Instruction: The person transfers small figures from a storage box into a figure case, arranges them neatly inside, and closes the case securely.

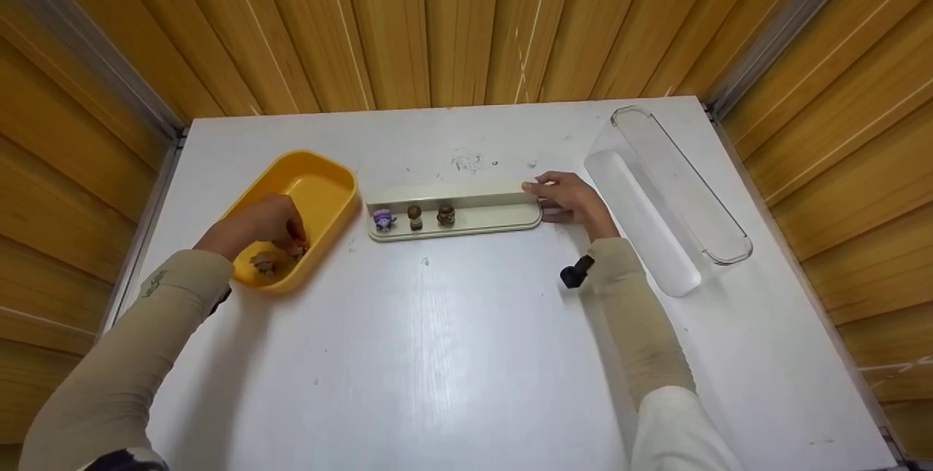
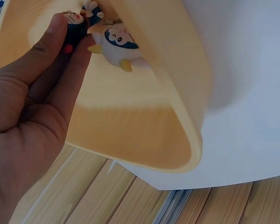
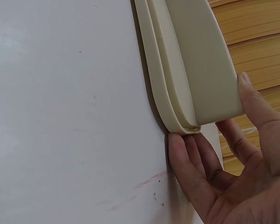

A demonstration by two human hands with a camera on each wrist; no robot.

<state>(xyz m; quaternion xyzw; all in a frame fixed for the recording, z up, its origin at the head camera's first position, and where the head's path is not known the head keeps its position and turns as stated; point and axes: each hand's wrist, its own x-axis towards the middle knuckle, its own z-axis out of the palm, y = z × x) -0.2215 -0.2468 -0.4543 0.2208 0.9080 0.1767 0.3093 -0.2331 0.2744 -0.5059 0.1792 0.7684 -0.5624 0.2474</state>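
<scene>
In the left wrist view, my left hand pinches a small dark-blue figurine between thumb and fingers, inside the yellow bin. A white figurine with a dark-blue face and yellow feet lies close by it in the bin. My right hand holds the right end of a cream stepped display base, thumb at the raised step and fingers against the rounded end. On the base's lower level, toward its left, stand a purple figurine and two brown ones.
A long clear cover with a white panel lies to the right, beside my right forearm. The white table has small dark marks behind the base. Wood-patterned walls close in the back and sides.
</scene>
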